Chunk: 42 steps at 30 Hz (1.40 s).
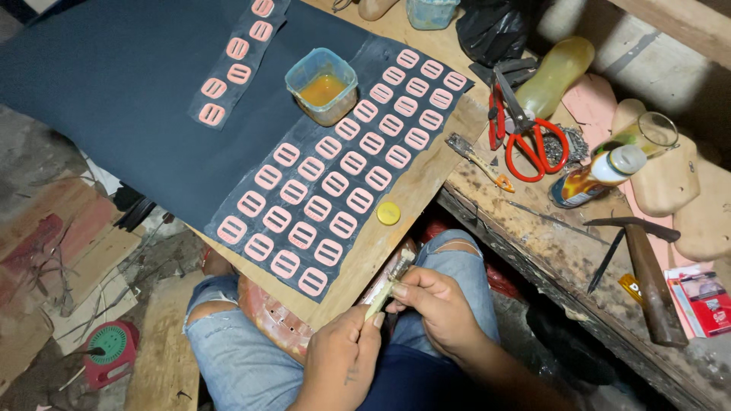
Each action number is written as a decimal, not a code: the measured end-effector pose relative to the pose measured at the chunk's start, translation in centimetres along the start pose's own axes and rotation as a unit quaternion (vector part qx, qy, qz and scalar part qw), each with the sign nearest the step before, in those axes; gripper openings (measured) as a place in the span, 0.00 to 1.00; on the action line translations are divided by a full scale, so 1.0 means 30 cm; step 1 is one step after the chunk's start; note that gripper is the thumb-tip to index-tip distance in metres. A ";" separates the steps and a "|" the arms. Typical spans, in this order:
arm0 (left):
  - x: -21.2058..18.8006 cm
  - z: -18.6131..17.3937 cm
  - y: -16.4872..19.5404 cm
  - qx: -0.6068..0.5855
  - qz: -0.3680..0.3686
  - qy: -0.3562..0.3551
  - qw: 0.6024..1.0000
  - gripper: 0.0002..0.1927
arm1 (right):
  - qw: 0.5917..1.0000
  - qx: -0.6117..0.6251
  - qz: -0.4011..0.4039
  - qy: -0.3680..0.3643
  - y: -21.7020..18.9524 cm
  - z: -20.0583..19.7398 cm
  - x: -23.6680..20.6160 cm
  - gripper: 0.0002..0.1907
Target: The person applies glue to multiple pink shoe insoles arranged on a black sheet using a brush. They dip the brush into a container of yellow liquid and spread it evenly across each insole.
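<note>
My left hand [340, 358] and my right hand [435, 304] meet over my lap, both gripping a small brush [390, 280] with a pale handle; its bristle end points up toward the wooden board [411, 199]. On the board lies a dark sheet [228, 199] covered with several rows of pink rectangular buckle-shaped pieces [335, 183]. A plastic tub of amber glue [322, 85] stands on the sheet's upper part. A yellow cap [388, 213] rests on the board by the sheet's right edge.
A second dark strip with pink pieces [236, 61] lies on a large dark sheet [114, 84]. On the workbench to the right are red-handled scissors [533, 137], a yellowish bottle [560, 72], a glue bottle [594, 176], a glass [647, 135] and a hammer [647, 278].
</note>
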State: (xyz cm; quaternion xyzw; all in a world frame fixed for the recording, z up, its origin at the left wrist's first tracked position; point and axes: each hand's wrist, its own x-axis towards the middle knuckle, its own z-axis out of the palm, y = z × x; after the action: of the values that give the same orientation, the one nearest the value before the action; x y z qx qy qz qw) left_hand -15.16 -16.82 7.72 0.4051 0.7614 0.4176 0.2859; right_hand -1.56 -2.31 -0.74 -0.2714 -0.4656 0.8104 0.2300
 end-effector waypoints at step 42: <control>0.046 0.085 -0.190 -0.291 -0.182 -0.063 0.937 0.15 | 0.952 0.227 -0.145 0.145 -0.010 -0.441 -0.030 0.14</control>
State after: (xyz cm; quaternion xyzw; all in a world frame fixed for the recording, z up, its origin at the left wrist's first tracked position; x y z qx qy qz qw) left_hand -16.06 -16.45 1.40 0.1843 0.6480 0.5349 0.5100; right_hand 7.80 5.59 -5.82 -0.2562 -0.2648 0.8046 0.4656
